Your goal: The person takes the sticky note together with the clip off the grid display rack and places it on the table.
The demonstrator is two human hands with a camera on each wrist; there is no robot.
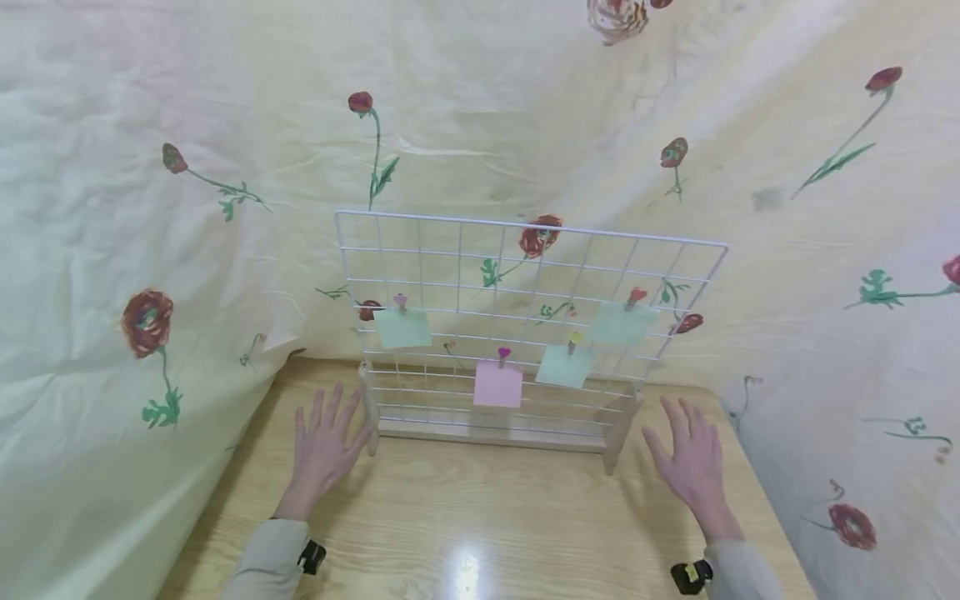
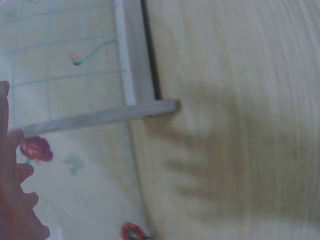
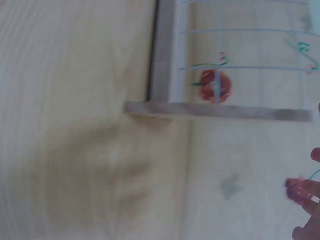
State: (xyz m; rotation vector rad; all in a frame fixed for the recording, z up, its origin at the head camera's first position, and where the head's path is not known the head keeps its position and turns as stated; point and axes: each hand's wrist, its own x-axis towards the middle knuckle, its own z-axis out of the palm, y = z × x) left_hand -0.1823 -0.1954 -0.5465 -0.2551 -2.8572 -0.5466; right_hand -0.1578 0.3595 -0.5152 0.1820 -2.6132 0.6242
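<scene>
Pale sleeves (image 1: 262, 560), each with a black device (image 1: 311, 557) at the wrist, come in over the bottom of the head view. Beyond them, the left hand (image 1: 322, 454) has its fingers spread, its thumb near the stand's left foot (image 1: 371, 421); whether they touch, I cannot tell. The right hand (image 1: 690, 458) is apart from the right foot (image 1: 619, 429), fingers spread too. Each grip is wide and holds nothing.

Between them, toward the back of the table (image 1: 435, 521), stands the white wire grid (image 1: 487, 222) in its wooden base (image 1: 450, 434), before a flowered cloth (image 1: 465, 83). Four paper notes hang on it from small clips: one pink (image 1: 498, 387), three pale green or bluish.

I judge the stand light and fairly stiff, though thin wires may flex and a tall grid could tip if pushed high up. Its wooden feet look the surest hold, one per hand, lifting evenly. The notes are probably flimsy and easily creased, so best handled by their clips.
</scene>
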